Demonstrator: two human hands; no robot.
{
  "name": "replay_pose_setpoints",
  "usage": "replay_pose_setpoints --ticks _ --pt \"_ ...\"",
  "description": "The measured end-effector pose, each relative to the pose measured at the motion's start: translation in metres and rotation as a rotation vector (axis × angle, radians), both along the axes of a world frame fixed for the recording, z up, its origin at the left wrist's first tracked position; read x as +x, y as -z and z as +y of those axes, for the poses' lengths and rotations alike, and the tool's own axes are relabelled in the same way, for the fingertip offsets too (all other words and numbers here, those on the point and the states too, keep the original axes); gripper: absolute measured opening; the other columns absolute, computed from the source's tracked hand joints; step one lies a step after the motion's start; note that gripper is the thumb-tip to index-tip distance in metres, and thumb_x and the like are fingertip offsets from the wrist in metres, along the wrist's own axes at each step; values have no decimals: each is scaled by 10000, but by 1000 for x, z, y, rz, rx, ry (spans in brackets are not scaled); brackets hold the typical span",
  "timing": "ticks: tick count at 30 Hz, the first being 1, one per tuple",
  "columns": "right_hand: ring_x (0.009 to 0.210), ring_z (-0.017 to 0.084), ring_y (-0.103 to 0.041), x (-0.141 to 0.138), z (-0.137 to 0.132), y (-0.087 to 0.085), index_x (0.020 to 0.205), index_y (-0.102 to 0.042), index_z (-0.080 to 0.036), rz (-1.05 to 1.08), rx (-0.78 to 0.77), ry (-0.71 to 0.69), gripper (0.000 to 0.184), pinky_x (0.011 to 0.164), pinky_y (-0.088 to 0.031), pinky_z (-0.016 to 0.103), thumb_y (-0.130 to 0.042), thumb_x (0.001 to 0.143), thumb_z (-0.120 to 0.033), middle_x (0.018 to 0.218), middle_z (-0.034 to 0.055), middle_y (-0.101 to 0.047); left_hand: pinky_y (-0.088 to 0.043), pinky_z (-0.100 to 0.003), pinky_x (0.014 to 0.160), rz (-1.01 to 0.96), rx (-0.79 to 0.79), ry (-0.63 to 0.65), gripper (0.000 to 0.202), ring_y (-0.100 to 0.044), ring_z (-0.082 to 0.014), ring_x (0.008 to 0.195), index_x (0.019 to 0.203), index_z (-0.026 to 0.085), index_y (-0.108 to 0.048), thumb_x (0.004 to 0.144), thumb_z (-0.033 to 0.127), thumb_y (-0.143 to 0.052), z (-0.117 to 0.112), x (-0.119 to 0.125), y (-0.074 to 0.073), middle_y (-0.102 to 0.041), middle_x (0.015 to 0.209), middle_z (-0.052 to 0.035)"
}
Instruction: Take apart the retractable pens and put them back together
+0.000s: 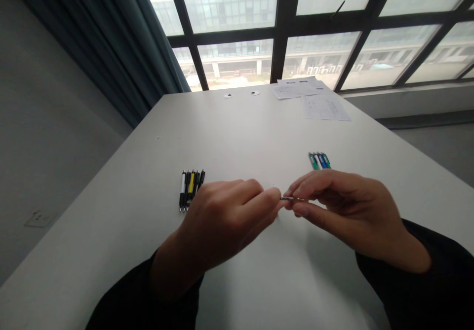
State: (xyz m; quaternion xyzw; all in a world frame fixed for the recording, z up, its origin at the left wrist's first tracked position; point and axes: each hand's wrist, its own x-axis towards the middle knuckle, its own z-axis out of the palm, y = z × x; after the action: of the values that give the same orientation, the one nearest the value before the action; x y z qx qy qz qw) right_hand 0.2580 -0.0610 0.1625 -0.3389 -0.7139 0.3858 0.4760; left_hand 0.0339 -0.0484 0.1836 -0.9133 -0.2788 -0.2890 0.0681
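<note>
Both of my hands meet above the front middle of the table. My left hand (229, 216) is closed in a pinch on what looks like a pen refill, mostly hidden by its fingers. A small coiled spring (287, 198) shows between the hands, with a thin pale tip reaching to the right. My right hand (348, 211) curls around that end, its fingertips at the spring and its thumb just below. Whether the right thumb touches the spring I cannot tell.
Several black, white and yellow pens (190, 187) lie in a row beyond my left hand. Behind my right hand is a row of green, white and blue pens (319, 160). Paper sheets (326, 107) lie at the far end of the white table (237, 132), near the window.
</note>
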Motion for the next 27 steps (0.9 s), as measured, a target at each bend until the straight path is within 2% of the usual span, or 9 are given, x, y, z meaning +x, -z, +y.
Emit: replay_pose_setpoints --ticks 4,8,10,13,16,21,24,27 --pt "867 188 -747 0 0 -4 864 -717 -210 39 17 -9 143 757 -641 303 -790 795 -107 925 43 -769 -402 -256 524 5 -6 13 181 -622 -108 573 902 172 -718 976 262 -579 0 -2 0 -684 700 5" --pt "865 206 -765 7 3 -8 797 -668 -203 137 -35 4 144 755 -658 337 -762 815 -95 966 56 -775 -396 -252 519 -22 29 -98 155 -617 -110 559 921 169 -723 962 256 -601 2 -6 2 -683 684 4" --pt "903 213 -761 13 8 -7 775 -637 -199 111 -56 -22 160 785 -650 359 -756 821 -102 993 62 -772 -391 -249 515 -29 32 -151 162 -614 -111 555 930 169 -726 962 267 -601 2 -7 3 -680 676 5" --pt "929 198 -739 21 20 2 767 -609 -192 -88 -87 -161 159 806 -616 348 -747 837 -154 1010 62 -756 -395 -249 521 -24 21 -169 174 -616 -115 558 943 167 -730 965 280 -599 2 -9 4 -681 679 1" --pt "921 189 -706 23 33 18 753 -603 -185 -432 -53 -280 162 828 -562 344 -740 839 -201 999 56 -739 -396 -252 520 -23 15 -159 171 -612 -117 550 945 165 -736 962 270 -602 2 -8 4 -675 668 2" --pt "827 182 -651 15 44 54 828 -639 -185 -870 -52 -209 118 772 -508 314 -729 788 -119 931 43 -706 -407 -258 518 -25 13 -169 179 -625 -124 557 942 161 -747 958 271 -607 3 -10 3 -678 664 -1" --pt "788 187 -632 8 44 67 912 -655 -181 -949 -73 -182 173 725 -490 303 -704 777 -84 932 55 -688 -409 -257 508 -23 6 -168 193 -628 -125 554 929 156 -751 960 277 -604 4 -14 3 -681 662 -3" --pt "824 205 -642 3 42 71 955 -660 -174 -978 -83 -187 209 751 -488 312 -669 781 -59 979 76 -687 -417 -259 506 -26 1 -168 199 -627 -126 551 926 155 -753 961 278 -601 4 -17 3 -683 663 -4"
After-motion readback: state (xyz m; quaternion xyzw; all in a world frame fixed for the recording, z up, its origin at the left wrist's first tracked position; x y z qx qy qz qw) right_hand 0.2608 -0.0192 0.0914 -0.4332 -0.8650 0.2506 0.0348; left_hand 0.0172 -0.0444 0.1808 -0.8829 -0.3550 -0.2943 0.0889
